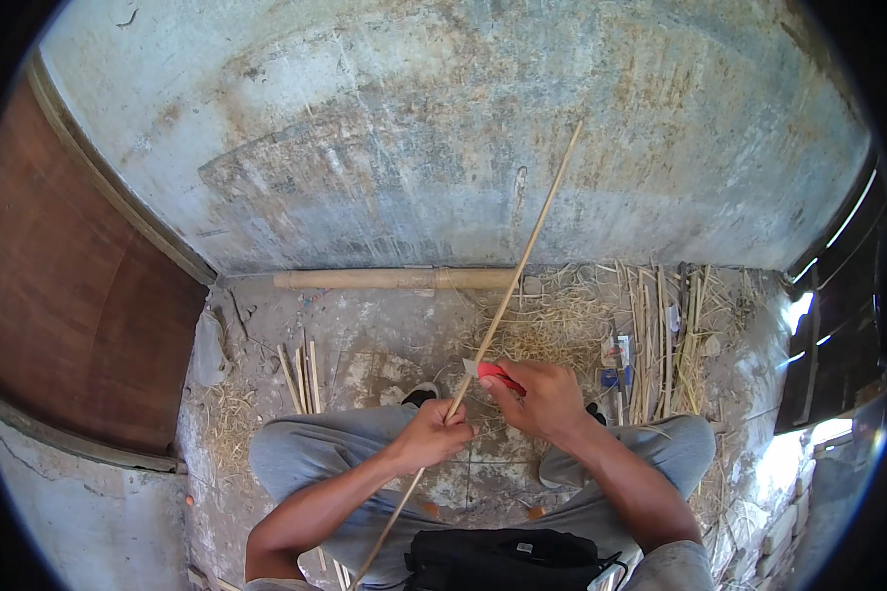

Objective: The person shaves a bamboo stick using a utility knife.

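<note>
A long, thin bamboo strip (528, 251) slants across the view, from low on the left up toward the wall. My left hand (430, 433) is closed around it in front of my left knee. In my right hand (545, 399) is a red-handled utility knife (498, 374), gripped with the fingers wrapped round its body. Its short pale blade points left and meets the strip just above my left hand. Whether the edge cuts into the strip cannot be made out.
A thick bamboo pole (365, 280) lies along the foot of the stained wall (443, 138). Curled shavings (552, 330) cover the floor ahead. Several split strips (660, 345) lie at the right, more strips (306, 379) at the left. A plastic bag (209, 350) rests near the brown panel (79, 286).
</note>
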A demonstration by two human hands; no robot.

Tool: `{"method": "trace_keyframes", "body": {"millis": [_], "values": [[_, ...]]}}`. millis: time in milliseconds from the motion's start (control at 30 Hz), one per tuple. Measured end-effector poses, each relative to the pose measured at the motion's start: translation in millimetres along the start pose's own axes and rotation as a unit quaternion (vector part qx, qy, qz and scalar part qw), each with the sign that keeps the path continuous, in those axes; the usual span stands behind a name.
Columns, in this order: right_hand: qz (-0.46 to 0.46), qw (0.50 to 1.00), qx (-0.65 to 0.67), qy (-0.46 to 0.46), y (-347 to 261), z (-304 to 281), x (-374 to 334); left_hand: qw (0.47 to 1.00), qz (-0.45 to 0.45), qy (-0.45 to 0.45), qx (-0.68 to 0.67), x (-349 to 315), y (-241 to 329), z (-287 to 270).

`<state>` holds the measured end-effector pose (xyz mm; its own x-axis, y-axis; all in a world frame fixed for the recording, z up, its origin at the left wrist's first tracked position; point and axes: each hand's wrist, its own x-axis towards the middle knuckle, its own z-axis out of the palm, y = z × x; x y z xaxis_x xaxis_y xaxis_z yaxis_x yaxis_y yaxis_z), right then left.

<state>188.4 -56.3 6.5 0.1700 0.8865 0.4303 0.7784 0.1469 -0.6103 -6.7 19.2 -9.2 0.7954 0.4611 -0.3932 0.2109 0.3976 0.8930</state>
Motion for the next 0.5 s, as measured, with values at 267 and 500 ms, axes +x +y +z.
{"method": "trace_keyframes", "body": {"millis": [267, 500], "values": [[0.024, 0.997, -0.035, 0.061, 10.1, -4.3, 5.6, 0.988, -0.066, -0.081, -0.112, -12.2, 11.3, -3.0], [0.011, 0.995, -0.034, 0.092, 8.9, -6.7, 12.1, 0.984, -0.066, -0.106, -0.128, -15.1, 8.1, -7.5]]}}
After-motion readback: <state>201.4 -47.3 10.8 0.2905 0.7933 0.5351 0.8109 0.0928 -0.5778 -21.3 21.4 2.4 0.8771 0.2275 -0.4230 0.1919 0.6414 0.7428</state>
